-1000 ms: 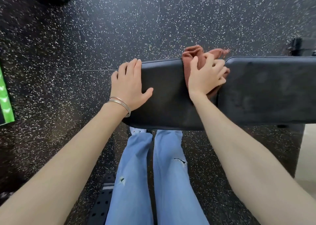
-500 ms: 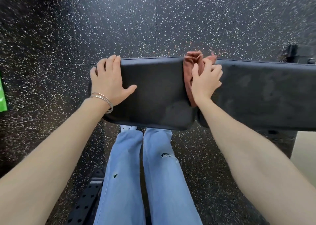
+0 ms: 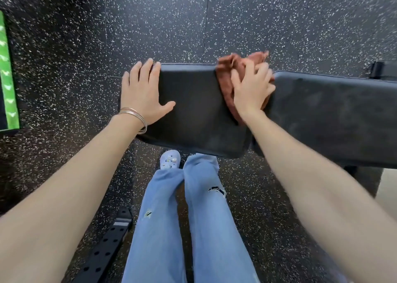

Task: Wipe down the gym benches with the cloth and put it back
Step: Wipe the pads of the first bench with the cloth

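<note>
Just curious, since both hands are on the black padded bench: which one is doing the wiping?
The right hand. It presses the bunched rust-brown cloth at the gap between the bench pads, while the braceleted left hand lies flat and empty.

One view only, from the head, looking steeply down and forward; close over the bench (image 3: 193, 111), both forearms reaching away from the lens; floor (image 3: 193, 25) lies beyond the fingertips (image 3: 148, 64), legs (image 3: 182, 218) beneath the wrists; wide-angle bending at the edges.
</note>
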{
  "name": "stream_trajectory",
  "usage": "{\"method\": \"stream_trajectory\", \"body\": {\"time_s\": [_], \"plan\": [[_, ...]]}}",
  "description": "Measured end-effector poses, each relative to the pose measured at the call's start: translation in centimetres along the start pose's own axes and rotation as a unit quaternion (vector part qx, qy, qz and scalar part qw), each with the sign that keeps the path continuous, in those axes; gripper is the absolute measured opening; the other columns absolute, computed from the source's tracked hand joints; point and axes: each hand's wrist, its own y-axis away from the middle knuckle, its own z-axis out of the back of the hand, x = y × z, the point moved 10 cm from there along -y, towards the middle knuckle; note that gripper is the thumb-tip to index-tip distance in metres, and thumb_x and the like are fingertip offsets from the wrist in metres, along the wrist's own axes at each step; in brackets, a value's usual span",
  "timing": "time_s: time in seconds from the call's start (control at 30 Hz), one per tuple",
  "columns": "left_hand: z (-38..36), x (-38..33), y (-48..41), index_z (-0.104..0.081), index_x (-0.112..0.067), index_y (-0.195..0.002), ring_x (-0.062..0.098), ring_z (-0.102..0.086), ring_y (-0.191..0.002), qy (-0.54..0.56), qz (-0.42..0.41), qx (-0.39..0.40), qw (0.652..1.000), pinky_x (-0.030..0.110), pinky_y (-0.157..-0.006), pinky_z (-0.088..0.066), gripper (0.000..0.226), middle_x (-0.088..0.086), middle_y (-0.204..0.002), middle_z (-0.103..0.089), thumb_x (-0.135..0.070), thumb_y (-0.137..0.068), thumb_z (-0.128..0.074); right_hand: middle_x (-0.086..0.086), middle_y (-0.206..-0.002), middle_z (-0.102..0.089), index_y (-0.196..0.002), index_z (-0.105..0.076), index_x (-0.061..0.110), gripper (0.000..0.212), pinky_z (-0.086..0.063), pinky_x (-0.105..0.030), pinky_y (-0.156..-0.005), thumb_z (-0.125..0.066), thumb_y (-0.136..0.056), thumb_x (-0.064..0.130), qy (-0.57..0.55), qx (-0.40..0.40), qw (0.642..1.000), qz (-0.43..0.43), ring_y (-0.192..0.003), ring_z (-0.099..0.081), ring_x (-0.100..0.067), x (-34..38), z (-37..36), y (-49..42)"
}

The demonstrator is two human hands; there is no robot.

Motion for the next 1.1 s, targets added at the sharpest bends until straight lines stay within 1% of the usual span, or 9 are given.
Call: {"method": "stream_trajectory", "body": {"time_s": [0.13, 0.3, 0.53, 0.63, 0.73, 0.87, 0.93, 1.03, 1.1], "plan": [[0.1, 0.1, 0.7, -0.017, -0.011, -0.148, 0.034, -0.015, -0.142, 0.002, -0.012, -0.013, 1.0, 0.05, -0.115, -0.018, 0.093, 0.011, -0.156, -0.017, -0.056, -0.078, -0.059, -0.01, -0.12, -0.046, -0.119, -0.051, 0.027, 0.041, -0.036, -0.045, -0.085, -0.043, -0.09, 0.055, -0.006, 0.007, 1.0, -0.013, -0.114, -0.04, -0.03, 0.2, -0.4, -0.5], [0.3, 1.0, 2.0, -0.017, -0.007, -0.147, 0.035, -0.013, -0.143, 0.047, -0.026, -0.028, 0.998, 0.044, -0.118, -0.012, 0.092, 0.019, -0.155, -0.016, -0.05, -0.079, -0.063, -0.015, -0.106, -0.053, -0.116, -0.059, 0.018, 0.039, -0.038, -0.042, -0.076, -0.057, -0.086, 0.042, -0.049, -0.037, 0.996, -0.059, -0.101, -0.048, -0.034, -2.9, -1.4, 11.9], [-0.3, 3.9, 5.2, -0.011, -0.006, -0.149, 0.034, -0.012, -0.143, 0.138, -0.039, -0.01, 0.99, 0.041, -0.117, -0.014, 0.094, 0.019, -0.155, -0.014, -0.035, -0.08, -0.068, -0.013, -0.109, -0.049, -0.117, -0.055, 0.019, 0.037, -0.033, -0.041, -0.076, -0.052, -0.088, 0.042, -0.083, -0.056, 0.96, -0.26, -0.105, -0.045, -0.033, -1.5, -2.7, 16.0], [-0.3, 4.9, 5.6, -0.01, -0.004, -0.149, 0.03, -0.012, -0.144, 0.152, -0.046, 0.008, 0.987, 0.039, -0.118, -0.013, 0.093, 0.015, -0.156, -0.015, -0.031, -0.081, -0.067, -0.012, -0.103, -0.052, -0.112, -0.059, 0.02, 0.034, -0.028, -0.037, -0.07, -0.056, -0.085, 0.041, -0.089, -0.06, 0.98, -0.165, -0.097, -0.048, -0.032, 6.1, -2.5, 16.2], [0.0, 5.2, 5.8, -0.01, -0.002, -0.149, 0.029, -0.012, -0.145, 0.165, -0.06, 0.005, 0.984, 0.038, -0.119, -0.01, 0.091, 0.015, -0.156, -0.017, -0.027, -0.082, -0.066, -0.01, -0.096, -0.056, -0.105, -0.063, 0.022, 0.032, -0.033, -0.036, -0.066, -0.062, -0.08, 0.041, -0.064, -0.067, 0.994, -0.052, -0.086, -0.052, -0.03, 11.4, -2.1, 16.3], [-0.1, 4.9, 6.0, -0.011, -0.001, -0.149, 0.033, -0.012, -0.144, 0.168, -0.06, 0.02, 0.984, 0.04, -0.118, -0.01, 0.091, 0.019, -0.155, -0.016, -0.026, -0.08, -0.066, -0.01, -0.092, -0.059, -0.104, -0.066, 0.021, 0.033, -0.039, -0.037, -0.064, -0.064, -0.079, 0.042, -0.023, -0.073, 0.995, 0.061, -0.084, -0.057, -0.029, 9.1, -1.4, 17.1], [-0.4, 5.0, 5.9, -0.01, -0.003, -0.149, 0.035, -0.011, -0.143, 0.165, -0.052, 0.031, 0.984, 0.042, -0.117, -0.013, 0.092, 0.02, -0.155, -0.014, -0.027, -0.08, -0.066, -0.011, -0.102, -0.055, -0.113, -0.061, 0.02, 0.036, -0.038, -0.04, -0.073, -0.058, -0.085, 0.043, -0.033, -0.038, 0.999, -0.014, -0.096, -0.052, -0.03, 3.4, -2.1, 17.2], [-0.8, 5.2, 6.0, -0.009, -0.009, -0.15, 0.035, -0.01, -0.142, 0.168, -0.044, 0.034, 0.984, 0.046, -0.115, -0.018, 0.092, 0.02, -0.155, -0.011, -0.028, -0.081, -0.067, -0.013, -0.113, -0.047, -0.122, -0.052, 0.019, 0.039, -0.037, -0.046, -0.084, -0.051, -0.091, 0.043, -0.08, -0.03, 0.97, -0.226, -0.108, -0.045, -0.033, -4.8, -2.6, 16.9], [-0.8, 5.1, 6.1, -0.01, -0.009, -0.15, 0.035, -0.01, -0.142, 0.178, -0.045, 0.024, 0.983, 0.047, -0.114, -0.019, 0.092, 0.02, -0.155, -0.009, -0.029, -0.08, -0.067, -0.015, -0.116, -0.046, -0.122, -0.05, 0.019, 0.04, -0.037, -0.048, -0.085, -0.05, -0.091, 0.043, -0.096, -0.037, 0.954, -0.281, -0.111, -0.043, -0.035, -4.7, -2.6, 16.8]]}}
